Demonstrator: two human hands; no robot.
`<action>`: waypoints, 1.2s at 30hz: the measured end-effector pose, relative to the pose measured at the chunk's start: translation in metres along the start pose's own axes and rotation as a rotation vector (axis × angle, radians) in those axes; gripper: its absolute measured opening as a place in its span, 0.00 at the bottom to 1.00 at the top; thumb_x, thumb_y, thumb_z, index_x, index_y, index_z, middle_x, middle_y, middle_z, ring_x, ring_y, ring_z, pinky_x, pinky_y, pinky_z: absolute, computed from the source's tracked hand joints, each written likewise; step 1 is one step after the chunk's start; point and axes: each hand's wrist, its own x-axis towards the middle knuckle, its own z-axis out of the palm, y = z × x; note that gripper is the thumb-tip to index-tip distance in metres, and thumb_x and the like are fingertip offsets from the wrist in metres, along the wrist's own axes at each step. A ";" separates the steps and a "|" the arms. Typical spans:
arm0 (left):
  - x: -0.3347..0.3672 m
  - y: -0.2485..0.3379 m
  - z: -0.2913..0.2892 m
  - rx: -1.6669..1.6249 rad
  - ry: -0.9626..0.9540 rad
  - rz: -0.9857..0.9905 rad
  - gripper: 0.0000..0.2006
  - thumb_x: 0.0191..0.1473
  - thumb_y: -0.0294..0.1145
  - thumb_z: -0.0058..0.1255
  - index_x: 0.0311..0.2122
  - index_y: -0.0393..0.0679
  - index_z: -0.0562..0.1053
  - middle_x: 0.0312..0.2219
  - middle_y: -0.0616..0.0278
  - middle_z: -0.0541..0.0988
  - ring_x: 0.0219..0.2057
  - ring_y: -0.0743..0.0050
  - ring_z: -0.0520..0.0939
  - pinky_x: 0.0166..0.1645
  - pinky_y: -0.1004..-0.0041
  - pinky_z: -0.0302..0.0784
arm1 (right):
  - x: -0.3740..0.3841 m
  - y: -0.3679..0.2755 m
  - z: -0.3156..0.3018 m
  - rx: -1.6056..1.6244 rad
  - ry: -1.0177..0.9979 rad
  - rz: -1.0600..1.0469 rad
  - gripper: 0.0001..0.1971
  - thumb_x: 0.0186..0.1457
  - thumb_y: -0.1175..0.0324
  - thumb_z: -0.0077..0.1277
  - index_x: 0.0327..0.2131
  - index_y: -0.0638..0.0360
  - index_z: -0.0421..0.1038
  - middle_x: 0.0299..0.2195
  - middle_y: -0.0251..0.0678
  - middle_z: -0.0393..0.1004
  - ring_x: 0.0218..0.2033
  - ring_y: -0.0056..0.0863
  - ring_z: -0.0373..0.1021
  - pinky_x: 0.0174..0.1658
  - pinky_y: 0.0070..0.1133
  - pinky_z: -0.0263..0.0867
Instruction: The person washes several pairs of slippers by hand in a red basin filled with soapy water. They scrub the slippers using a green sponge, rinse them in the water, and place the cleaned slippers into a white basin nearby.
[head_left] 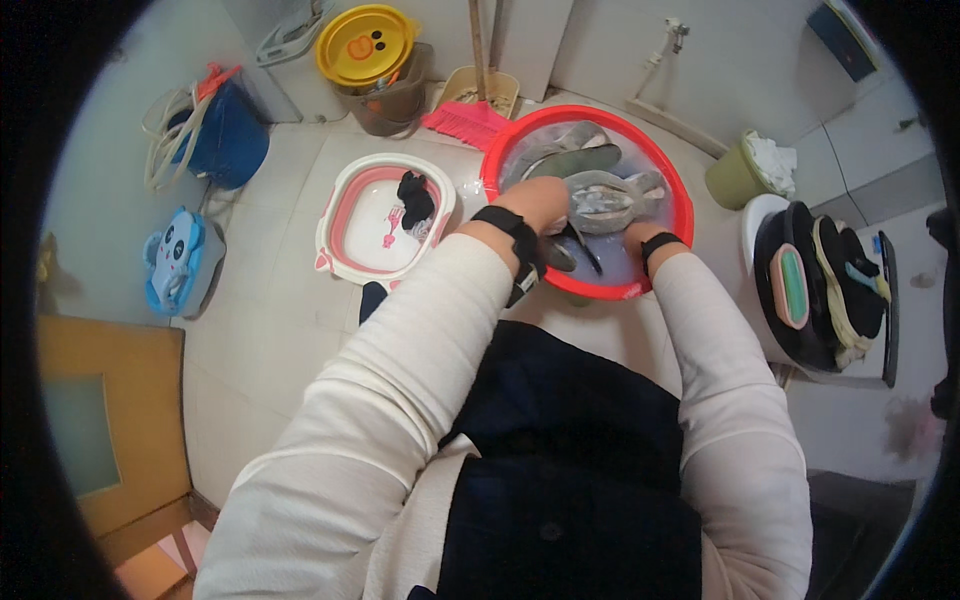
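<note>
A red-rimmed basin (672, 165) of cloudy water stands on the floor in front of me. Grey-green, sole-shaped pieces (572, 163) and a pale grey shoe-like thing (605, 200) lie in it. My left hand (543, 205) reaches over the basin's near left side, beside the pale grey thing; its fingers are mostly hidden. A thin dark strip (584, 248) shows just by it. Further right, my right hand (638, 238) dips into the basin near the same thing, its fingers out of sight. I cannot tell what either hand grips.
Left of the basin is a pink-and-white tub (335, 215) holding dark cloth (415, 200). Behind stand a pink broom (467, 122), a brown bucket (385, 105) and a blue bucket (235, 135). A green bin (733, 182) and a toilet piled with dark things (808, 300) stand right.
</note>
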 end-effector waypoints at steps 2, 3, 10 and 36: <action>-0.001 0.003 0.000 -0.049 -0.006 -0.047 0.11 0.35 0.24 0.51 0.30 0.38 0.78 0.30 0.43 0.78 0.34 0.46 0.80 0.39 0.60 0.75 | 0.009 0.008 0.008 0.106 0.151 -0.032 0.19 0.49 0.66 0.45 0.46 0.59 0.73 0.49 0.49 0.70 0.53 0.43 0.66 0.56 0.32 0.60; -0.002 0.004 0.000 -0.067 -0.005 -0.064 0.11 0.37 0.25 0.52 0.30 0.38 0.78 0.32 0.42 0.78 0.37 0.46 0.80 0.40 0.60 0.75 | 0.013 0.012 0.009 0.100 0.170 -0.015 0.19 0.52 0.66 0.42 0.46 0.57 0.73 0.50 0.47 0.69 0.53 0.41 0.66 0.56 0.32 0.59; -0.001 0.004 0.002 -0.157 0.014 -0.082 0.10 0.39 0.24 0.53 0.31 0.37 0.78 0.33 0.45 0.79 0.37 0.48 0.81 0.41 0.60 0.75 | -0.006 0.025 0.004 -0.589 -0.042 -0.111 0.16 0.54 0.63 0.39 0.41 0.51 0.76 0.46 0.40 0.74 0.49 0.34 0.69 0.53 0.29 0.59; -0.004 0.012 -0.005 -0.177 -0.049 -0.123 0.12 0.39 0.25 0.55 0.34 0.39 0.79 0.35 0.43 0.78 0.38 0.47 0.80 0.42 0.60 0.75 | -0.111 -0.015 0.038 0.204 0.657 -0.281 0.19 0.59 0.55 0.37 0.29 0.57 0.75 0.28 0.43 0.75 0.35 0.43 0.70 0.45 0.38 0.59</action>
